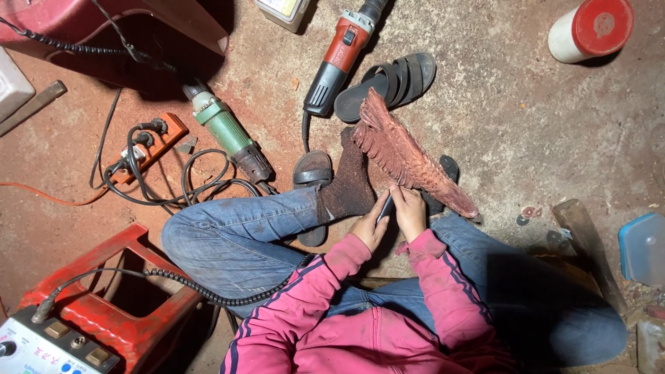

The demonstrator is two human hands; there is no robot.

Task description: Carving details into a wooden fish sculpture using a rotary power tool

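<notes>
You sat on the floor point(526, 111) with the carved wooden piece point(409, 156) propped across your socked foot point(350, 183), running from 11 o'clock down to 4 o'clock just ahead of your hands. Your left hand point(368, 225) was curled closed around a small dark tool point(385, 208), and your right hand point(410, 211) was closed over the same tool, its fingers pressed against the lower edge of the carving. The piece looked stiff and fairly dense, reddish, with fine feathered ridges that would likely chip if squeezed. The smoother tapered end at 4 o'clock seemed the safer place to take hold. A red grinder point(337, 59) and a green grinder point(225, 131) lay well apart at 11 o'clock.
</notes>
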